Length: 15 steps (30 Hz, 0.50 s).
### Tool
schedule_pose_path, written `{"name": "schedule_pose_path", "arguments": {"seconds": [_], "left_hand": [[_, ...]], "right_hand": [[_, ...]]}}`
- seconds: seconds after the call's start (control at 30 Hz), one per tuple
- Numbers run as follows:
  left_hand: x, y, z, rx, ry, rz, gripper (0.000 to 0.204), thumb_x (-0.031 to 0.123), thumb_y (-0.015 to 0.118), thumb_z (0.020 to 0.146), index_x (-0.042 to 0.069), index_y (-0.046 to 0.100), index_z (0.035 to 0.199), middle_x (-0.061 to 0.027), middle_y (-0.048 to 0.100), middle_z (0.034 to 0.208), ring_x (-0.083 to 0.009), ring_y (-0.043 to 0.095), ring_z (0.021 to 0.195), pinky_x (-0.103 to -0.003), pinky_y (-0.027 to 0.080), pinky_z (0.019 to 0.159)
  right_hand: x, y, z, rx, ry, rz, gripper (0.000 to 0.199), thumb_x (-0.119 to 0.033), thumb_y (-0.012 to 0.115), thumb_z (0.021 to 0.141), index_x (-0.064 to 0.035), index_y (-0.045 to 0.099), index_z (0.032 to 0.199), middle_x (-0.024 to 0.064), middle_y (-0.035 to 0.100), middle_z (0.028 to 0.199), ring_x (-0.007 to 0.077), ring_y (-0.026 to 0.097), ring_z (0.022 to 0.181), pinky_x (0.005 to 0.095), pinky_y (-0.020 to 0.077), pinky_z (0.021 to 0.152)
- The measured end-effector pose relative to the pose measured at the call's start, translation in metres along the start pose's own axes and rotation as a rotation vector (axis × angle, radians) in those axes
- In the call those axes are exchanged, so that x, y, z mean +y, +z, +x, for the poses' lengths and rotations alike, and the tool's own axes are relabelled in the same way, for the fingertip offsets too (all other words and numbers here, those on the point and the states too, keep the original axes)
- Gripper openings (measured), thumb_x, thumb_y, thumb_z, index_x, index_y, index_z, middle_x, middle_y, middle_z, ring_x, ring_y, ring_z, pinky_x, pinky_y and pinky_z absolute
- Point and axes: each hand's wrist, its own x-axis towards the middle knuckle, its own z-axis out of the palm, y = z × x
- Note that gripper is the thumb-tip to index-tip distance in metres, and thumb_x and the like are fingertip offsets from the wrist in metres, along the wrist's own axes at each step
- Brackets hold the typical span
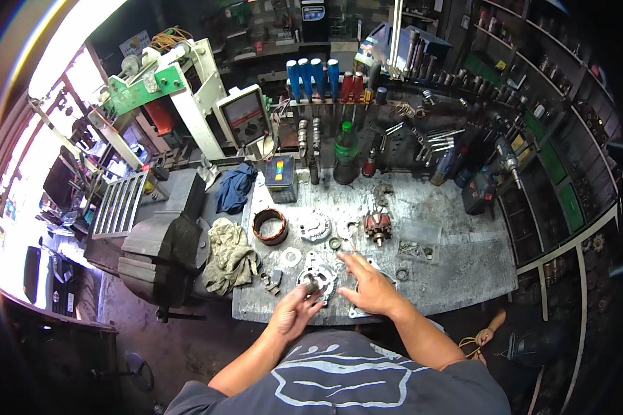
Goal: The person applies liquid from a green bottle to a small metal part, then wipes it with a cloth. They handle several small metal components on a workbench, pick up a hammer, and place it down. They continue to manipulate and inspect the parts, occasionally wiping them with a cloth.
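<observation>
My left hand (294, 310) is at the bench's front edge, its fingers closed round a small dark metal part (313, 284) whose kind I cannot make out. Directly behind that part lies a round, silvery alternator housing (323, 269). My right hand (373, 289) hovers palm down with fingers spread, holding nothing. Beneath it, partly hidden, is another pale metal housing piece (357, 312). Farther back lie a copper-wound stator ring (257, 228), a second silvery housing (315, 227), a flat pale disc (291, 257), a small dark ring (335, 243) and a rotor (378, 224).
A bench vise (160, 252) and a crumpled cloth (230, 257) flank the left side. A clear plastic tray (429, 235) holds small hardware. Behind stand a green-capped bottle (346, 149), a battery (281, 181) and a screwdriver rack. Another person's hand (486, 336) holds a yellow cord.
</observation>
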Motion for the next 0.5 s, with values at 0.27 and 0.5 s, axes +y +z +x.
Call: {"name": "schedule_pose_path", "arguments": {"seconds": [0.27,0.5], "left_hand": [[0.019,-0.037,-0.039,0.106,0.093,-0.19,0.039,0.028,0.07,0.108,0.005,0.067,0.139,-0.0079,0.073,0.141,-0.0257,0.067,0.132,-0.051,0.048,0.119],[0.036,-0.03,-0.044,0.155,0.146,-0.022,0.04,0.028,0.067,0.11,0.003,0.067,0.14,-0.0083,0.075,0.133,-0.0271,0.07,0.124,-0.051,0.054,0.114]], "right_hand": [[0.093,-0.043,0.144,0.453,0.3,0.344,0.105,-0.013,0.089,0.087,-0.0012,0.029,0.172,0.0252,0.056,0.157,0.0313,0.059,0.141,0.042,0.0562,0.109],[0.13,-0.034,0.316,0.879,0.333,0.096,0.142,-0.03,0.102,0.072,-0.0043,0.009,0.176,0.034,0.038,0.171,0.0457,0.042,0.157,0.0483,0.0374,0.13]]}}
